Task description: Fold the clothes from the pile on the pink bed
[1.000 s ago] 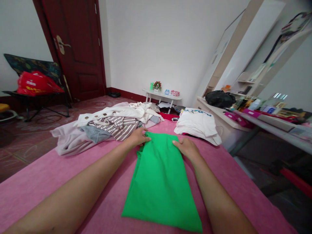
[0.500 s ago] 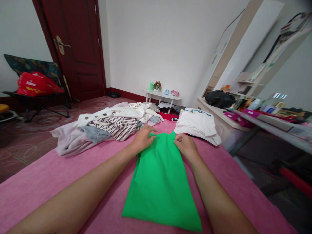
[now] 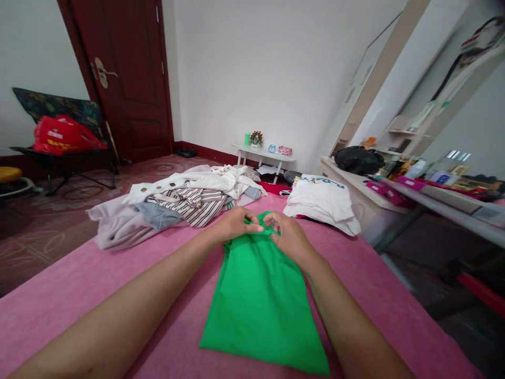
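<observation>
A green garment [image 3: 262, 300], folded into a long panel, lies on the pink bed cover [image 3: 169, 295] in front of me. Its exact kind does not show. At its far end my left hand [image 3: 238, 223] curls its fingers and thumb round the gathered top edge. My right hand [image 3: 290, 237] grips the same edge from the other side, its fingertips close to those of the left. Some fabric bunches up between the two hands. The garment's wide near end lies flat, reaching down between my forearms.
Beyond my left hand is a heap of loose clothes, with a striped garment [image 3: 197, 204] and a white buttoned one [image 3: 189, 181]. Folded white clothes [image 3: 321, 205] lie to the right. A dressing table [image 3: 366, 192] with bottles borders the bed's right side.
Both hands have moved inward from the corners of the garment's far end, closer together. That edge is now bunched and turned toward me; the near end stays in place.
</observation>
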Demonstrator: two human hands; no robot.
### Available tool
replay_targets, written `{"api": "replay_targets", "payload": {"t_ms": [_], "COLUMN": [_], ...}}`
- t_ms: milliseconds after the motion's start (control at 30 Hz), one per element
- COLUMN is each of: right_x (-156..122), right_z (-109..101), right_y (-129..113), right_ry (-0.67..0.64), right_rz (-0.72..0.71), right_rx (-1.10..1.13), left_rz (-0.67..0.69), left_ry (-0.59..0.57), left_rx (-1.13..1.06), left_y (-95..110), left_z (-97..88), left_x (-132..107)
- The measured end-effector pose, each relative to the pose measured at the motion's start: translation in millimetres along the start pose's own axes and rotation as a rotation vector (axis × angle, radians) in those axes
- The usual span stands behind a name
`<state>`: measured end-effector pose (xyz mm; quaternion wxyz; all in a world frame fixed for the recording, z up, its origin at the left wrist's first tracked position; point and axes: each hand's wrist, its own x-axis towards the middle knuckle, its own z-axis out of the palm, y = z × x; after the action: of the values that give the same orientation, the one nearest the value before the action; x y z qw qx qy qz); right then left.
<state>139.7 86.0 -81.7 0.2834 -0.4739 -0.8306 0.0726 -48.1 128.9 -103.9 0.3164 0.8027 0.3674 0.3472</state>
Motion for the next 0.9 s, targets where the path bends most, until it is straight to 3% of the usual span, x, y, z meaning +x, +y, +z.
{"api": "replay_targets", "payload": {"t_ms": [133,300,367,567,633,767,833,900], "right_x": [1.9,3.2,2.3,0.0,1.5,5.2,4.8,2.4], "right_z": [4.5,4.9,5.0,13.6,18.6,26.0,26.4,25.1], "right_y": [12.0,19.6,19.7,6.4,4.9,19.9,32.9,44.9], "right_ry": [-0.002,-0.017,-0.025,0.031,0.050,0.270,0.341,0.311], "right_rz": [0.012,0.136,0.153,0.107,0.146,0.473,0.677,0.806], "right_rx": [0.089,0.233,0.290,0.189,0.261,0.738,0.999,1.137], "left_rz": [-0.088,-0.240,-0.281,-0.196,-0.137,-0.080,-0.163,-0.267], "left_ry": [0.031,0.358,0.407,0.261,0.237,0.324,0.399,0.425], "left_rx": [-0.235,-0.474,-0.528,-0.636,-0.659,-0.508,-0.248,0.060], "left_y": [-7.7,-2.9,2.3,18.7,20.4,5.2,-10.7,-26.6], "left_z": [-1.8,-5.5,-6.6,-2.7,-1.0,-1.7,-4.7,-8.7], "left_x": [4.4,7.0,5.6,1.2,2.7,8.7,9.6,7.8]}}
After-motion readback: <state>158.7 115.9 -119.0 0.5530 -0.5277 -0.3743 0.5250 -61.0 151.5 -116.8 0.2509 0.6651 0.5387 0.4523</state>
